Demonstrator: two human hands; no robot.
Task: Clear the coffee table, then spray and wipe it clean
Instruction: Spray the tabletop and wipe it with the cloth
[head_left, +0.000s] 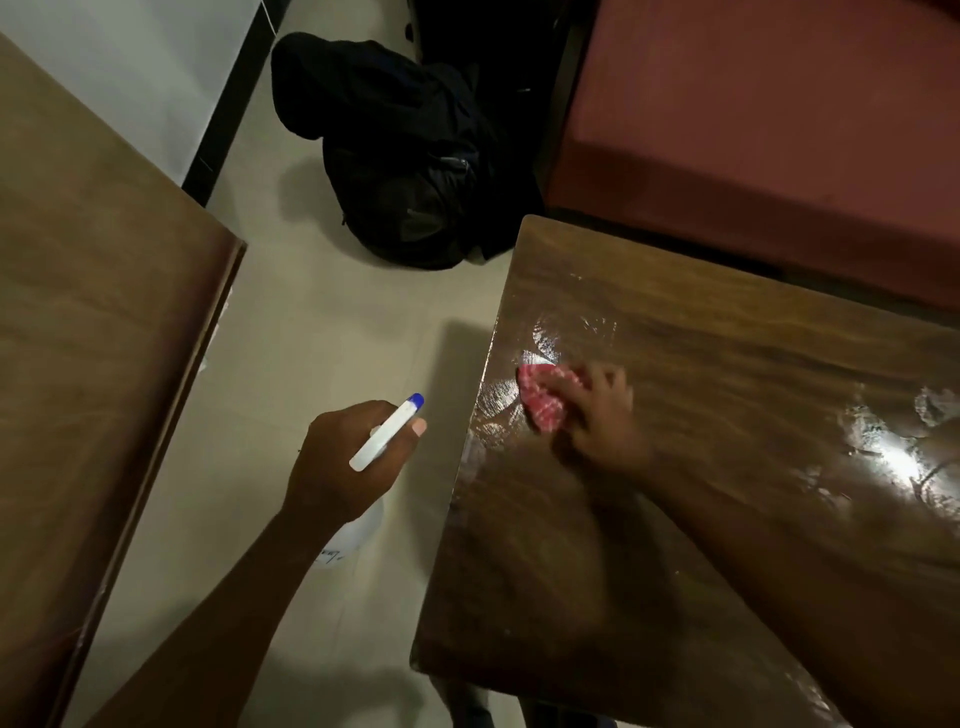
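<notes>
The dark wooden coffee table (727, 545) fills the right half of the view, its top wet and shiny with streaks. My right hand (597, 410) presses a red-and-white checked cloth (543, 397) flat on the table near its left edge; the hand is blurred. My left hand (345, 457) hovers over the floor left of the table, gripping a white spray bottle (387, 431) with a blue nozzle tip that points toward the table. The bottle's body shows below the hand.
A black backpack (400, 156) lies on the pale tiled floor (322, 322) beyond the table. A red cushioned seat (769, 114) stands behind the table at the top right. Another brown wooden surface (93, 322) lies at the left.
</notes>
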